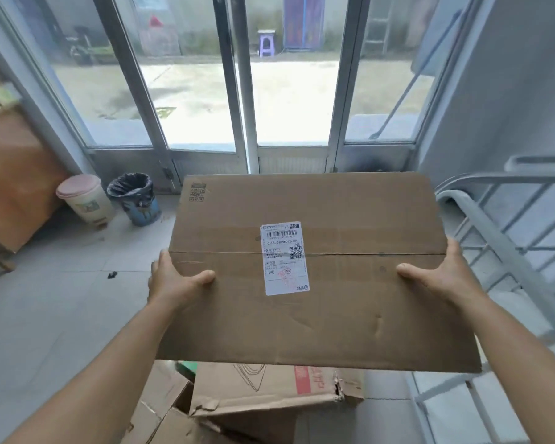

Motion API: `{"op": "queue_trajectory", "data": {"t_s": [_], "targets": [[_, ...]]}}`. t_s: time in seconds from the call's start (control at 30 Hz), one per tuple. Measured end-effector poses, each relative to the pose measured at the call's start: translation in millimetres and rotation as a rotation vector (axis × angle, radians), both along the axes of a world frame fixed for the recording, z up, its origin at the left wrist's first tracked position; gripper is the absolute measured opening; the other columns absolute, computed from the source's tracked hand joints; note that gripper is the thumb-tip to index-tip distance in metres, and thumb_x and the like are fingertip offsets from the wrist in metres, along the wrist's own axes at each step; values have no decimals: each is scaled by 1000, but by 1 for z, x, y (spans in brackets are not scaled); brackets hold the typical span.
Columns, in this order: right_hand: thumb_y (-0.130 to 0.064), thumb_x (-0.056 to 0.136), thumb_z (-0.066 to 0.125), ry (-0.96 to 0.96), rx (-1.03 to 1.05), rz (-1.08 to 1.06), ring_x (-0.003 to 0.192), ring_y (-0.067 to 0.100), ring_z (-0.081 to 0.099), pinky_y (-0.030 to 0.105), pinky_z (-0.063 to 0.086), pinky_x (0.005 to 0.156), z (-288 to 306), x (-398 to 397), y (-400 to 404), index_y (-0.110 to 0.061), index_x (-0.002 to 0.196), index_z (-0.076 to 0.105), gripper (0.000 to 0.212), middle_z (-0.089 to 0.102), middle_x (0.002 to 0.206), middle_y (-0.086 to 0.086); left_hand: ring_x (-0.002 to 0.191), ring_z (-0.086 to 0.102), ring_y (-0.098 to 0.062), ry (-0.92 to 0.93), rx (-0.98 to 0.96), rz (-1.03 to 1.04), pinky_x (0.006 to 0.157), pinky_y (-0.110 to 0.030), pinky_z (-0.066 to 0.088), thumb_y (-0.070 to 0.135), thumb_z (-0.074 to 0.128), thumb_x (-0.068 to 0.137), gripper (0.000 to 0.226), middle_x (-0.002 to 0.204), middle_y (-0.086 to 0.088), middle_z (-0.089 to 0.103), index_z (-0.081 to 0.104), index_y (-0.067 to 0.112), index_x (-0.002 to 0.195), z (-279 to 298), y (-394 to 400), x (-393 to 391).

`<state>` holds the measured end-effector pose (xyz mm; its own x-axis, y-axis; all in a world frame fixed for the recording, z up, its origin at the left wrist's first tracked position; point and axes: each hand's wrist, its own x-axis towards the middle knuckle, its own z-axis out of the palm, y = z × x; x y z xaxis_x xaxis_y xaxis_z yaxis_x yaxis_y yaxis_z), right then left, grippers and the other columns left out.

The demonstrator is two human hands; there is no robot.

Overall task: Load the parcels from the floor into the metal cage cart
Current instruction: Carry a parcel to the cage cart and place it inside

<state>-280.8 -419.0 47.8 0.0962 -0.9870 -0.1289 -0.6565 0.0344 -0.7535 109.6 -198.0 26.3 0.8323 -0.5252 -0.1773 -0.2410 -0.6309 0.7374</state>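
A large flat brown cardboard parcel with a white shipping label (311, 270) is held in the air at its two short sides by the left hand (173, 280) and the right hand (446, 277), thumbs laid on top, the other fingers hidden below. The white metal cage cart (507, 225) stands just to the right. More brown cardboard parcels (253, 402) lie on the grey tiled floor (61, 309), so loading is judged unfinished.

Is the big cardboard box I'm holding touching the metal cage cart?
Apart. The head view shows floor between the box and the cart's rails; both hands, left and right, grip its sides.
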Motion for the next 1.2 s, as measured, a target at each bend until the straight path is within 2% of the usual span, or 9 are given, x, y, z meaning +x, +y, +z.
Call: {"op": "queue_trajectory", "data": {"t_s": [0.1, 0.2, 0.3, 0.5, 0.57, 0.73, 0.9, 1.07, 1.2], "targets": [[-42, 62, 89, 10, -62, -74, 126, 32, 50, 49, 41, 104, 39, -30, 16, -20, 143, 29, 103, 50, 141, 8, 124, 45, -32, -39, -74, -69, 103, -52, 41, 50, 85, 57, 98, 134, -9, 43, 37, 19, 137, 33, -12, -17], [-41, 63, 88, -12, -125, -151, 123, 31, 53, 46, 42, 104, 75, -65, 34, -19, 140, 33, 97, 53, 137, 7, 120, 48, -31, -68, -163, -145, 102, -52, 42, 48, 85, 56, 95, 130, -8, 46, 40, 21, 135, 61, -26, -38], [-48, 61, 87, -12, -162, -236, 123, 31, 53, 49, 43, 103, 106, -100, 51, -22, 141, 30, 103, 51, 138, 7, 119, 48, -31, -88, -236, -224, 101, -51, 43, 41, 86, 63, 88, 130, -8, 45, 40, 21, 135, 87, -44, -63], [-40, 63, 89, -89, -259, -362, 124, 27, 51, 44, 43, 102, 147, -171, 77, -22, 140, 32, 97, 50, 138, 3, 116, 50, -29, -89, -342, -352, 101, -46, 44, 37, 86, 64, 78, 116, -2, 46, 45, 22, 128, 133, -89, -122], [-41, 64, 89, -101, -277, -407, 125, 27, 50, 43, 43, 102, 157, -196, 81, -22, 141, 31, 99, 49, 139, 3, 117, 49, -29, -101, -366, -400, 102, -46, 43, 36, 86, 65, 76, 117, -3, 47, 46, 21, 128, 145, -104, -144], [-41, 65, 88, -111, -305, -533, 125, 27, 51, 45, 44, 102, 168, -262, 81, -25, 143, 30, 98, 50, 140, 2, 115, 51, -29, -88, -385, -529, 99, -49, 46, 50, 84, 53, 89, 122, -6, 52, 45, 23, 129, 164, -158, -206], [-39, 67, 87, -111, -312, -657, 125, 31, 50, 45, 44, 101, 164, -339, 61, -22, 145, 29, 99, 48, 141, 6, 113, 51, -26, -73, -423, -656, 98, -48, 46, 41, 84, 63, 81, 118, 1, 44, 43, 23, 130, 178, -224, -290], [-42, 63, 88, -134, -297, -759, 126, 32, 50, 51, 44, 102, 158, -423, 29, -24, 146, 26, 105, 47, 143, 5, 117, 50, -27, -68, -394, -747, 100, -50, 45, 60, 77, 42, 108, 128, -2, 45, 39, 24, 136, 184, -300, -375], [-39, 65, 88, -164, -282, -828, 123, 32, 51, 49, 45, 101, 153, -476, 7, -24, 143, 30, 99, 50, 139, 6, 121, 46, -30, -133, -365, -810, 100, -52, 43, 53, 83, 56, 100, 131, -4, 43, 35, 23, 139, 190, -346, -440]]}}
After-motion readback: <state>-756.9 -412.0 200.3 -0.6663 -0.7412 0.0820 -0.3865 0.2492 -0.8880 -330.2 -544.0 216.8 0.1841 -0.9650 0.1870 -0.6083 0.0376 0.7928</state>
